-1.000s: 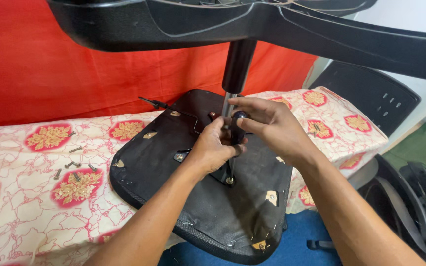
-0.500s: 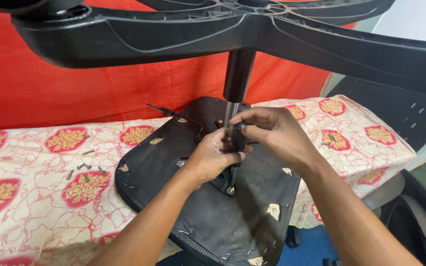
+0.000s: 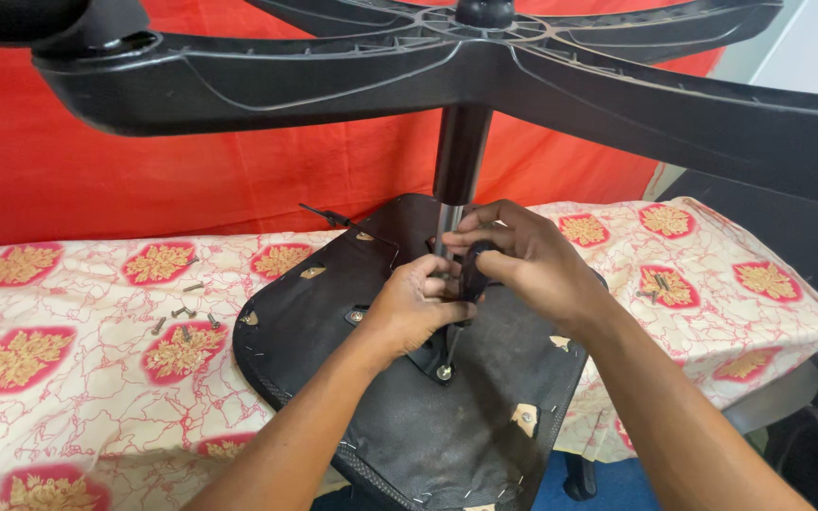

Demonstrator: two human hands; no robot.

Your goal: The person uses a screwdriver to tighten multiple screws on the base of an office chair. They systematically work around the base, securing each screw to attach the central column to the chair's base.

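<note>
An upside-down office chair lies on a cloth-covered table (image 3: 78, 397). Its black seat underside (image 3: 428, 416) faces up, and the gas cylinder (image 3: 459, 156) rises from it to the black star base (image 3: 447, 57) overhead. My left hand (image 3: 412, 308) presses on the metal mechanism plate (image 3: 439, 364) at the foot of the cylinder. My right hand (image 3: 534, 265) grips a black knob (image 3: 474, 268) beside the cylinder. Both hands touch each other over the mechanism, hiding most of it.
Several loose screws (image 3: 182, 317) lie on the patterned cloth left of the seat. A few more screws (image 3: 660, 282) sit to the right. A red curtain (image 3: 144, 180) hangs behind. A black chair back (image 3: 788, 237) leans at the right.
The view has drifted so the star base sits higher and wider overhead. My hands stay at the cylinder foot, with the right hand now closed around the black knob.
</note>
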